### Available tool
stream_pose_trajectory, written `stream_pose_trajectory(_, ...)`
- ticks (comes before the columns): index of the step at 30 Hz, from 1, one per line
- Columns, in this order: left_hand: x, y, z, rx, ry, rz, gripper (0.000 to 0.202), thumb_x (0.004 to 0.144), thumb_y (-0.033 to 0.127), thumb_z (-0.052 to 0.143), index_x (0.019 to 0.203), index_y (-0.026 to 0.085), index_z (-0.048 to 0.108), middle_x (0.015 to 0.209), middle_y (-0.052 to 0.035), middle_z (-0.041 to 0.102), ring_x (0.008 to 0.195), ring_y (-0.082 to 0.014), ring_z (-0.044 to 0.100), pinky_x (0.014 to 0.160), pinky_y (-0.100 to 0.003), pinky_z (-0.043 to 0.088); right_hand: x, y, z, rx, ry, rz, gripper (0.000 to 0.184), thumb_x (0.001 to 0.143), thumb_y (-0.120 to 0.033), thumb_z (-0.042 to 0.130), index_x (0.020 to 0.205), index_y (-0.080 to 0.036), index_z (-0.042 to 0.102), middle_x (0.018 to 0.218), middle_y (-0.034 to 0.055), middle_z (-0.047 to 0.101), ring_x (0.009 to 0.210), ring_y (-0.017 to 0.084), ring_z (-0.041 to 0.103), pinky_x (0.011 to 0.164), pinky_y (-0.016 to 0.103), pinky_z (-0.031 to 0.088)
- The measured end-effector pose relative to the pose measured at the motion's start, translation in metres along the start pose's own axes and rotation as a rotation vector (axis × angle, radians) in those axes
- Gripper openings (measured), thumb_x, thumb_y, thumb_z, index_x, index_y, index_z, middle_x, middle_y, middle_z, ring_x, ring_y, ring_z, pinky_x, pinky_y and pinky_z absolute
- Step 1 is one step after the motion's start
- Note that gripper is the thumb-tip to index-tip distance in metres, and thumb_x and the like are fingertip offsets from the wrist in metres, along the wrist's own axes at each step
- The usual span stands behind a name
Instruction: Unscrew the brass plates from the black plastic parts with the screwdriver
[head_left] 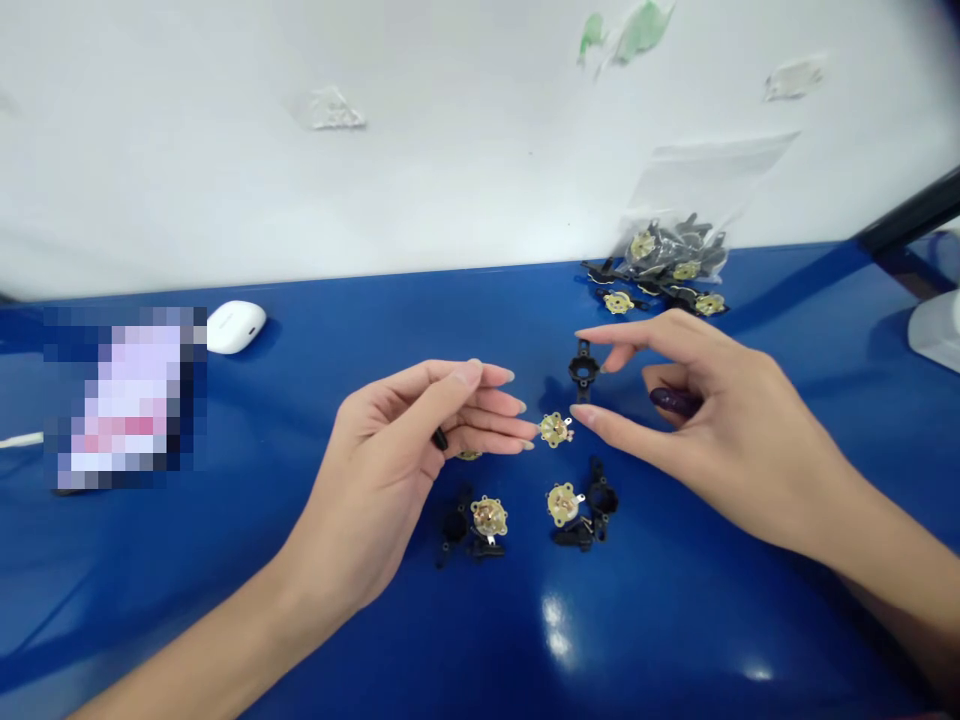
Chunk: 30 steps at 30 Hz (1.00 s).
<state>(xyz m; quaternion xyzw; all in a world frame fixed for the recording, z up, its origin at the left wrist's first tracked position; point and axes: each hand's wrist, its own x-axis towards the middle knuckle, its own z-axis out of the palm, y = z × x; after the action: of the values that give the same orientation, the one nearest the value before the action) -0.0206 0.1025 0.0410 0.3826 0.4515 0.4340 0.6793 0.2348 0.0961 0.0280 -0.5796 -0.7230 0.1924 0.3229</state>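
Right fingers [637, 335]: pinching black bracket [574, 370] by both ends, over blue table [412, 320].
Left fingers [487, 422]: loosely extended; grip on black piece [439, 438] unclear.
Black bracket: probably light, stiff; grip end tabs.

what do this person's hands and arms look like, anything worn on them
The left hand and right hand are both ungloved, with slim fingers and nails reaching past the fingertips. The forearms show no sleeves, and no watch or bracelet is visible.
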Motion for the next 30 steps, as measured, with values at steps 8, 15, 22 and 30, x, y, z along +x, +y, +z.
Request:
stream_pose_trajectory(8, 0.004, 0.002, -0.003, 0.002, -0.020, 0.017, 0.022, 0.110, 0.030, 0.073, 0.104, 0.016, 0.089, 0.094, -0.0070, 0.087, 0.084, -0.0195, 0.084, 0.079, -0.023, 0.069, 0.001, 0.023, -0.005, -0.093, -0.241, 0.016, 0.052, 0.101, -0.048, 0.080, 0.150, -0.033, 0.070, 0.124, 0.0076, 0.074, 0.075, 0.018, 0.064, 0.067, 0.037, 0.058)
stream_pose_trajectory(15, 0.004, 0.001, -0.005, -0.019, -0.036, 0.033, 0.022, 0.110, 0.026, 0.071, 0.104, 0.015, 0.089, 0.093, -0.0067, 0.087, 0.084, -0.0191, 0.085, 0.078, -0.021, 0.069, 0.004, 0.018, -0.007, -0.069, -0.236, 0.040, 0.035, 0.109, -0.051, 0.068, 0.140, -0.036, 0.075, 0.127, 0.0059, 0.075, 0.084, 0.020, 0.067, 0.072, 0.038, 0.056)
stream_pose_trajectory(22, 0.006, 0.000, -0.006, -0.037, -0.022, 0.040, 0.023, 0.111, 0.025, 0.069, 0.104, 0.014, 0.089, 0.092, -0.0067, 0.087, 0.083, -0.0188, 0.084, 0.078, -0.021, 0.070, 0.005, 0.018, -0.003, -0.017, -0.298, 0.047, 0.024, 0.110, -0.045, 0.069, 0.132, -0.039, 0.076, 0.125, 0.0021, 0.075, 0.088, 0.019, 0.068, 0.074, 0.038, 0.054)
stream_pose_trajectory(30, 0.005, 0.000, -0.006, -0.029, -0.020, 0.039, 0.024, 0.111, 0.026, 0.069, 0.104, 0.014, 0.089, 0.092, -0.0070, 0.087, 0.082, -0.0187, 0.084, 0.078, -0.022, 0.070, 0.003, 0.015, -0.005, 0.035, -0.341, 0.073, 0.026, 0.110, -0.052, 0.069, 0.133, -0.042, 0.075, 0.125, -0.0024, 0.078, 0.096, 0.018, 0.070, 0.078, 0.036, 0.056)
